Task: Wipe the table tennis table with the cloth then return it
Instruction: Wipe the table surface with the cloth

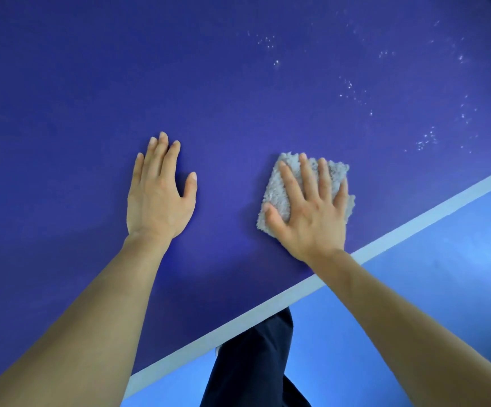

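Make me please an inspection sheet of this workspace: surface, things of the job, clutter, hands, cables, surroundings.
Surface: dark blue table, with a white line along its near edge.
Job's things: grey fluffy cloth, folded, flat on the table near the edge.
Clutter: white specks scattered on the table, far right of the cloth.
Grips: left hand lies flat on the bare table, fingers straight, holding nothing; right hand presses flat on the cloth, fingers spread.
Cables: nothing seen.
Surroundings: light blue floor; the person's leg in dark trousers below the table edge.
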